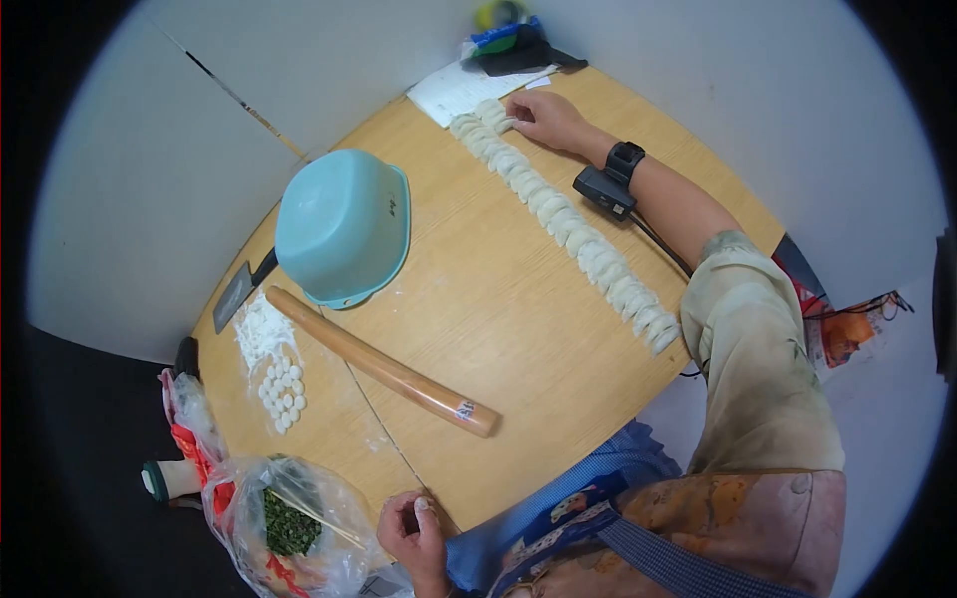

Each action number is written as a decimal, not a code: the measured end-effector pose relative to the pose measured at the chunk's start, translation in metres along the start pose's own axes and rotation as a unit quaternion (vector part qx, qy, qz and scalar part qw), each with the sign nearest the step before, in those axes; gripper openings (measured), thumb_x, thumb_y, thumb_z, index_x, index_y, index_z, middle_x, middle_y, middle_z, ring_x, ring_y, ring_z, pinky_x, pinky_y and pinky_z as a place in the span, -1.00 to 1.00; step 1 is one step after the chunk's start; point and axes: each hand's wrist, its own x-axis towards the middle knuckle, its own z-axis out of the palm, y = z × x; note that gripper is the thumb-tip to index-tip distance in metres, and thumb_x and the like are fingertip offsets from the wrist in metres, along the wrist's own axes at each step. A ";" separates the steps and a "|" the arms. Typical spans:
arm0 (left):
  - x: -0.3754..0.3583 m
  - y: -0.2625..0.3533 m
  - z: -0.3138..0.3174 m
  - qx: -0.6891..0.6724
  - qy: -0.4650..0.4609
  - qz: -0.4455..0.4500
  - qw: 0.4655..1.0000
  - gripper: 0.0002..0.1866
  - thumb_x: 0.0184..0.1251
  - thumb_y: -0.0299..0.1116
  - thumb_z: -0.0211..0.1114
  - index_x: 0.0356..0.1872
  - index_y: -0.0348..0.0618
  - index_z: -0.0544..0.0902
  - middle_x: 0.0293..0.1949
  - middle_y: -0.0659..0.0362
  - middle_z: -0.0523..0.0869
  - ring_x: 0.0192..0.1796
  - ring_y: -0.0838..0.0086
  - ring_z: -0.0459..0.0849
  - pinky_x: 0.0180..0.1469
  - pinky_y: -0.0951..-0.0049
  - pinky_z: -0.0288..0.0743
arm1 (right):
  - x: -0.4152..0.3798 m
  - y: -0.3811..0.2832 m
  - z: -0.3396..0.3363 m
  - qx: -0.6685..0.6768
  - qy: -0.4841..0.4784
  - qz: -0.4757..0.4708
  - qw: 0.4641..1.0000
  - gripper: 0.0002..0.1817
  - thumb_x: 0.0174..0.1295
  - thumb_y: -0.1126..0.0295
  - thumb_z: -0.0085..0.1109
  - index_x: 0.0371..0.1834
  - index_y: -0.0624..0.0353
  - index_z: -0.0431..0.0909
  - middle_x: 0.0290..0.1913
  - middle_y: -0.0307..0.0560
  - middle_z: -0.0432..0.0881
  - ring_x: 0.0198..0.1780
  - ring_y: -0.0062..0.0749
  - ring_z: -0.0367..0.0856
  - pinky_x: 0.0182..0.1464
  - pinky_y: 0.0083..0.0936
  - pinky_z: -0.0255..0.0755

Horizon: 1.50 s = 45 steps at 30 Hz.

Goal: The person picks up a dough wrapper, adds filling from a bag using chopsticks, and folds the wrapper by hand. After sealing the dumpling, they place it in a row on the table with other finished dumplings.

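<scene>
My right hand [546, 118] is at the far end of the table, its fingers pinched on a dumpling [505, 126] at the start of a short second row. Beside it, a long row of overlapping white dumplings [563, 219] runs diagonally towards the near right edge. My left hand [411, 533] rests at the near edge of the table, fingers curled in, with nothing visible in it. Close to that hand lies a clear plastic bag [344, 498] holding chopped greens [289, 523] and a pair of chopsticks [317, 518].
A rolling pin [389, 369] lies mid-table. Left of it are an upturned blue basin [339, 224], a cleaver [235, 294], flour [264, 329] and several small dough pieces [283, 391]. White paper [449, 92] lies at the far corner. A cabled black device [604, 191] sits by my right wrist.
</scene>
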 end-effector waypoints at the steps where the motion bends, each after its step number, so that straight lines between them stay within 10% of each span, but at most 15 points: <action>1: 0.000 0.000 0.000 -0.001 -0.001 0.000 1.000 -0.97 0.35 -0.58 0.15 -0.25 -0.29 0.54 -0.41 0.20 0.63 -0.44 0.67 0.53 -0.36 0.70 0.40 | 0.000 0.000 0.001 -0.004 0.002 -0.007 1.000 -0.85 0.13 0.38 0.20 -0.25 0.16 0.55 -0.33 -0.03 0.64 -0.26 -0.16 0.62 -0.22 -0.30 0.47; 27: -0.001 0.006 0.002 -0.007 0.034 -0.035 0.999 -0.94 0.29 -0.56 0.17 -0.34 -0.31 0.60 -0.47 0.20 0.61 -0.45 0.61 0.54 -0.37 0.62 0.42 | -0.003 0.001 -0.006 -0.049 0.016 0.010 0.999 -0.81 0.09 0.30 0.25 -0.42 0.22 0.55 -0.38 0.03 0.64 -0.29 -0.12 0.61 -0.26 -0.26 0.43; 33: 0.013 0.013 -0.001 0.062 0.029 0.034 0.997 -0.97 0.19 -0.54 0.28 -0.36 -0.27 0.64 -0.49 0.09 0.62 -0.50 0.43 0.57 -0.41 0.51 0.43 | -0.011 0.004 -0.002 0.062 -0.037 0.025 0.997 -0.81 0.20 0.34 0.18 -0.34 0.27 0.54 -0.44 -0.27 0.52 -0.37 -0.57 0.43 -0.32 -0.50 0.35; 41: 0.008 0.010 -0.006 0.024 0.041 0.092 0.995 -0.94 0.19 -0.52 0.29 -0.33 -0.26 0.65 -0.48 0.16 0.60 -0.57 0.54 0.48 -0.51 0.57 0.31 | -0.009 0.068 -0.025 0.220 -0.073 0.074 0.970 -0.71 0.37 0.31 0.15 0.03 0.26 0.51 -0.07 -0.21 0.57 -0.05 -0.56 0.50 0.06 -0.58 0.38; 45: 0.012 0.004 -0.019 0.041 0.024 0.089 0.995 -0.91 0.18 -0.52 0.29 -0.30 -0.27 0.65 -0.41 0.11 0.66 -0.47 0.43 0.58 -0.42 0.47 0.42 | -0.039 0.043 -0.103 0.082 -0.054 0.052 0.994 -0.73 0.39 0.34 0.12 0.04 0.27 0.51 -0.07 -0.17 0.58 -0.04 -0.54 0.51 0.08 -0.57 0.38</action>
